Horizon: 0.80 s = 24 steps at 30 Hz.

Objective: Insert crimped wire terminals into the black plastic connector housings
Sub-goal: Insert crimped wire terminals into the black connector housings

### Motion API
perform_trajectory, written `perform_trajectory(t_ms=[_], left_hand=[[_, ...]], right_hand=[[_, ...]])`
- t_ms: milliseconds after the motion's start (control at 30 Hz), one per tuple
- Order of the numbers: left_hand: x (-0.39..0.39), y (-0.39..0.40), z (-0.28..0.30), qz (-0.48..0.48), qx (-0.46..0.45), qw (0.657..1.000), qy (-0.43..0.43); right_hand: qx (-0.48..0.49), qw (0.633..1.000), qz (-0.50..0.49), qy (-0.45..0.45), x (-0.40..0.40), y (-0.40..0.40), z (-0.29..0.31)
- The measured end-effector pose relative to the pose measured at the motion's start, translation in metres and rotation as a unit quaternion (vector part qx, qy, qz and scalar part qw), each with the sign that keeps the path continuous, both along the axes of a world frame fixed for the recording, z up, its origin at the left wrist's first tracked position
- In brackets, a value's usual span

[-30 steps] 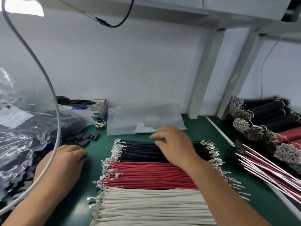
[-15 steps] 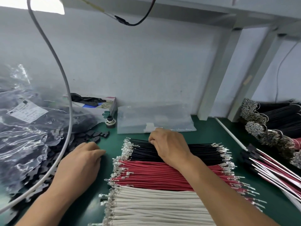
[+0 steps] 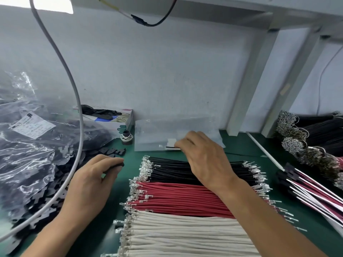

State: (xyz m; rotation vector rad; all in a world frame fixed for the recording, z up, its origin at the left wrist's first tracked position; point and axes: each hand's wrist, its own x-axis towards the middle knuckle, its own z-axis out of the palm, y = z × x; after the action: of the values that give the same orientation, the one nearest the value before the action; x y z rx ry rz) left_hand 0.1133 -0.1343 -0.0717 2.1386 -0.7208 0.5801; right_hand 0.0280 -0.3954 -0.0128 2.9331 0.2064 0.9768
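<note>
Green-topped bench point(image 3: 118, 184) against a pale wall. At its left edge a clear bag point(image 3: 27, 145) of black housings carries a white label point(image 3: 31, 125), print unreadable. Left hand point(image 3: 92, 180) pinches a black connector housing point(image 3: 117, 165) at its fingertips. Right hand point(image 3: 204, 154), over the black wire row point(image 3: 167, 167), pinches one black wire point(image 3: 169, 147); its long axis runs left-right, free end pointing left toward the housing, just beside and apart. Box point(image 3: 118, 123) lettering unreadable
</note>
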Motion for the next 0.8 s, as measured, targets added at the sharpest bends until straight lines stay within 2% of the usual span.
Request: perform_trajectory(t_ms=[100,167,267,400,600,700,800], left_hand=[[-0.005,-0.004,0.000,-0.063,-0.137,0.980,0.126],[-0.010,-0.006,0.003,-0.116,-0.229,0.941,0.221],[-0.015,-0.009,0.008,-0.151,-0.313,0.891,0.293],[-0.023,-0.011,0.012,-0.185,-0.334,0.861,0.336],[-0.029,-0.012,0.017,-0.192,-0.317,0.867,0.335],[-0.032,-0.012,0.017,-0.196,-0.291,0.874,0.335],[-0.034,-0.013,0.014,-0.217,-0.263,0.887,0.312]], right_hand=[[-0.005,0.996,0.028,-0.085,-0.025,0.010,-0.005],[0.019,0.993,0.032,-0.113,-0.042,0.017,-0.019],[0.066,0.991,0.021,-0.110,-0.052,0.020,-0.034],[0.111,0.989,0.030,-0.094,-0.049,0.017,-0.037],[0.178,0.979,0.047,-0.089,-0.050,0.019,-0.036],[0.158,0.980,0.055,-0.108,-0.052,0.023,-0.034],[0.077,0.985,0.049,-0.148,-0.055,0.028,-0.026]])
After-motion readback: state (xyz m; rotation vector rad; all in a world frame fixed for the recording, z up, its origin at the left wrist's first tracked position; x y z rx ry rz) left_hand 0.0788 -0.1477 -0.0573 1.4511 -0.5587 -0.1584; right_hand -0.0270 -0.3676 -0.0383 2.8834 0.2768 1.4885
